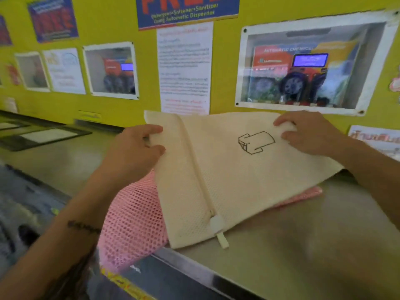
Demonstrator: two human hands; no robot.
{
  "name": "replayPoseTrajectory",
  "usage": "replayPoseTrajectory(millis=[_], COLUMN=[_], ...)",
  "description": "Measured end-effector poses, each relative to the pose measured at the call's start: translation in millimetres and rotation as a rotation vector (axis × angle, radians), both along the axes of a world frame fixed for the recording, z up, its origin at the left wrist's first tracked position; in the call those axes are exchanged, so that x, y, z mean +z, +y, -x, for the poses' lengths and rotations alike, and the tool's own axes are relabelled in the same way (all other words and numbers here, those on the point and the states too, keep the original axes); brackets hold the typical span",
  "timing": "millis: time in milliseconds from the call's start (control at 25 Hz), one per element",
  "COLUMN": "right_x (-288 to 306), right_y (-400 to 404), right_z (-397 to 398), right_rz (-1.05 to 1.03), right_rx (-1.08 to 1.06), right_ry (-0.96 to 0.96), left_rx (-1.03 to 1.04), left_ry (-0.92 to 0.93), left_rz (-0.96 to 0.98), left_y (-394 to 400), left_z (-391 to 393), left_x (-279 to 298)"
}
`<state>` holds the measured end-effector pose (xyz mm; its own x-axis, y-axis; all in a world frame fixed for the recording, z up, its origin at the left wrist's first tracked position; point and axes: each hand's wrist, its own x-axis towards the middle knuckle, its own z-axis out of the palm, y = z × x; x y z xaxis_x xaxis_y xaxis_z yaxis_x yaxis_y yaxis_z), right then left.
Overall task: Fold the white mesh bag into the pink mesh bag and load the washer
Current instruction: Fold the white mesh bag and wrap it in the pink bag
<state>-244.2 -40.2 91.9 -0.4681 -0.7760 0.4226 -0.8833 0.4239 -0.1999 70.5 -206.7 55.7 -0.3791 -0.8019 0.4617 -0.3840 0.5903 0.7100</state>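
Observation:
The white mesh bag (pixel 227 176) lies spread on the metal top of a machine, with a zipper running down its left part and a black line drawing near its far right. Under it lies the pink mesh bag (pixel 132 221), showing at the left and hanging over the front edge, with a thin strip visible at the right. My left hand (pixel 138 148) pinches the white bag's far left edge. My right hand (pixel 311 133) grips its far right corner. The far edge of the bag is lifted slightly off the surface.
The grey metal top (pixel 303 245) extends right and toward me. A yellow wall (pixel 112 109) with posters and framed windows stands close behind the bags. More machine lids (pixel 43 135) lie at the far left. A dark front panel (pixel 173 282) drops below the edge.

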Motion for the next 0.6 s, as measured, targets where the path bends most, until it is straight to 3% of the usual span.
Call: replayPoseTrajectory(millis=[160,240,400,600], right_x=[-40.7,-55.7,-77.6,-64.2], right_y=[-62.4,-75.4,-84.6,-80.9], right_z=[-49.4,-76.3,-102.9,-134.7], right_rz=[-0.371,-0.479,-0.624,-0.567], right_rx=[0.009,0.077,0.049,-0.001], right_ry=[-0.067,-0.045,-0.187,-0.067], left_rx=[0.104,0.098,-0.233,-0.467], left_ry=[-0.517,-0.68,-0.615,-0.696], left_rz=[0.039,0.108,0.131,-0.029], left_y=[-44.5,-59.8,-71.0,-75.2], left_z=[-35.1,-46.7,-58.1,-65.9], left_x=[-36.4,-46.6,-43.6,-33.3])
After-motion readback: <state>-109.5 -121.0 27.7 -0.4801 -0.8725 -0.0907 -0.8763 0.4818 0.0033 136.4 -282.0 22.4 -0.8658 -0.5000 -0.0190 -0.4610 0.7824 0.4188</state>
